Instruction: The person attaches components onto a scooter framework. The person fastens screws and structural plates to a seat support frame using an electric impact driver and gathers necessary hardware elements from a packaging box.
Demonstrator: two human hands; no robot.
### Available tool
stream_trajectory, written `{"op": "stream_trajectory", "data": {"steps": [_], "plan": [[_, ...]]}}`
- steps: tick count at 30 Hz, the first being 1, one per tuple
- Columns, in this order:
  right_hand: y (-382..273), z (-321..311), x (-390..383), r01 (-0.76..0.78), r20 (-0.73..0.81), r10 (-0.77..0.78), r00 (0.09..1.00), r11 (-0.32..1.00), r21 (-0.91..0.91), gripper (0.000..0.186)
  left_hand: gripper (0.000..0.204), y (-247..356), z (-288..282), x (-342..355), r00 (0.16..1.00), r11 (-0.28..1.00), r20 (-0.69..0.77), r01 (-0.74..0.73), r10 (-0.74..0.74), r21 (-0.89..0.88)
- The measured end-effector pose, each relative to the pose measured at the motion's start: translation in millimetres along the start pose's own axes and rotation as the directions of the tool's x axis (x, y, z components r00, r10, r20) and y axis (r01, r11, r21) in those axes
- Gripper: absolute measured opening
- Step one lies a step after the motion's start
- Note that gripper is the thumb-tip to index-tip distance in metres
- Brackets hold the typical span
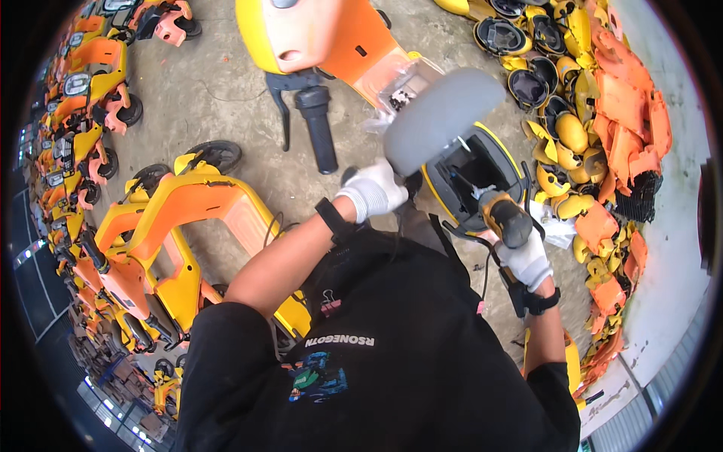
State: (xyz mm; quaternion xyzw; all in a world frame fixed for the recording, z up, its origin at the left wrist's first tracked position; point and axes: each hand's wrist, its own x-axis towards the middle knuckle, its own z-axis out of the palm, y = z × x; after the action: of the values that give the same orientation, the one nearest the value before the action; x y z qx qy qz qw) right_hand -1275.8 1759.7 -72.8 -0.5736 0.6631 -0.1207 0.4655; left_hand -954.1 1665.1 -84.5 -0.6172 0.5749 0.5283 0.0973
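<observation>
The left hand (374,188) closes on the underside of the grey seat (440,117), tilted up over the open compartment (474,177). The right hand (527,260) grips a yellow driver (506,217), pointed into that compartment; right hand nearer.

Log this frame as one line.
left hand: gripping grey seat | right hand: holding power screwdriver | beneath: open scooter compartment
</observation>
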Motion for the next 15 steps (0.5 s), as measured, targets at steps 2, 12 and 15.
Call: {"op": "stream_trajectory", "data": {"steps": [2,12,15], "plan": [[-3.9,9.7,-8.3,-0.079,0.027,0.079,0.996,0.997,-0.004,0.036,0.047,-28.9,8.4,10.4,0.985,0.986,0.136,-0.124,0.109,0.107],[-43.3,90.5,-43.8,-0.457,-0.081,0.51,0.856,0.821,0.342,0.039,0.037,-173.3,34.7,109.3,0.829,0.837,0.273,-0.534,0.489,0.12],[-49.9,111.8,-50.9,-0.474,-0.104,0.554,0.826,0.782,0.404,0.039,0.032,-241.4,85.0,215.8,0.929,0.913,0.066,-0.343,0.365,-0.22]]}}
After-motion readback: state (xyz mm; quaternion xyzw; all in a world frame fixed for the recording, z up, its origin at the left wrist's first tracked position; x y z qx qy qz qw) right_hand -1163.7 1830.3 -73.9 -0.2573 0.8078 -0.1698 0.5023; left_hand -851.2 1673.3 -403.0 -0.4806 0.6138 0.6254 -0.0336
